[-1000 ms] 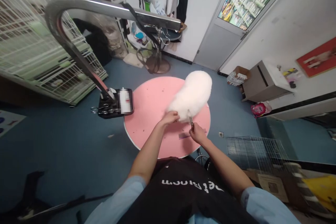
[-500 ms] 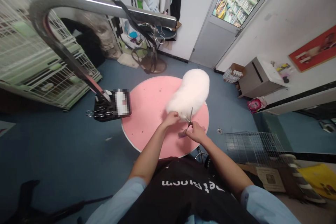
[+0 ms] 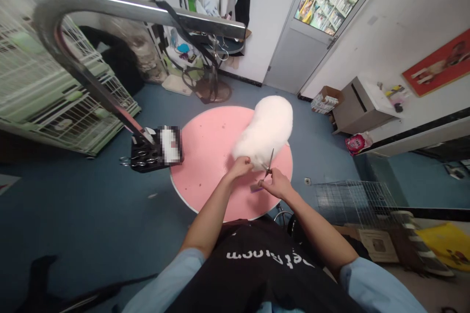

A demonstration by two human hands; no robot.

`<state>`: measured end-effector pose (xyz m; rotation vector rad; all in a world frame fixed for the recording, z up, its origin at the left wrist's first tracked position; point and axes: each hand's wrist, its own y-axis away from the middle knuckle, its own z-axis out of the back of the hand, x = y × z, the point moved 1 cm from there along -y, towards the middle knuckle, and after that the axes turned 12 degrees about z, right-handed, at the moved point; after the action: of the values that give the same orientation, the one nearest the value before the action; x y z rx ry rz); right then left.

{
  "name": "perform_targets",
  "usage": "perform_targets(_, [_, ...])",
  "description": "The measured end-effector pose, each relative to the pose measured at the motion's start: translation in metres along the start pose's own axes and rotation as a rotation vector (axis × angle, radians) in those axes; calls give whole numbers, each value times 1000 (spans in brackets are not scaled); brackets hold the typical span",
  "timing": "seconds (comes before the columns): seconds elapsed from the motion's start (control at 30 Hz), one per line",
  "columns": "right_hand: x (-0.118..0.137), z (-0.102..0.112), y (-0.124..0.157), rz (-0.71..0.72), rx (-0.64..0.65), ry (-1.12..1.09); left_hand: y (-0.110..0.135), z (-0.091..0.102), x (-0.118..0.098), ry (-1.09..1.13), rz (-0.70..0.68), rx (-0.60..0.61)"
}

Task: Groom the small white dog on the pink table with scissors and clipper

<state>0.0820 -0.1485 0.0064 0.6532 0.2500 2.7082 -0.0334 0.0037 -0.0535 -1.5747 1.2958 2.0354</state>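
A white fluffy dog (image 3: 266, 127) is on a round pink grooming table (image 3: 205, 156), towards its right side. My left hand (image 3: 242, 166) is closed at the near end of the dog, its fingertips pinching there; exactly which part they hold is hidden. Grooming scissors (image 3: 270, 160) are in my right hand (image 3: 277, 183), blades parted and pointing up and away, close beside the dog's near end. Under my right hand shows a small flat purple-grey item (image 3: 255, 188), whose kind I cannot make out.
A metal grooming arm (image 3: 147, 10) with a dark strap arches over the left. At the table's left edge, a black tool tray (image 3: 147, 159) holds several scissors. White-green cages (image 3: 69, 107) stand left, a wire pen (image 3: 348, 198) lies right, and a stool (image 3: 213, 92) stands behind.
The scissors and my right hand have shifted slightly right, and the blades look a little closer together. My left hand stays by the dog, which keeps its place. The view has tilted slightly.
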Motion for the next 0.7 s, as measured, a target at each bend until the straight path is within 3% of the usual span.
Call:
perform_targets(0.47, [2, -36, 3, -6, -49, -201, 0, 29, -13, 27, 257, 106])
perform_targets(0.7, [-2, -33, -1, 44, -56, -175, 2, 34, -28, 52, 323, 136])
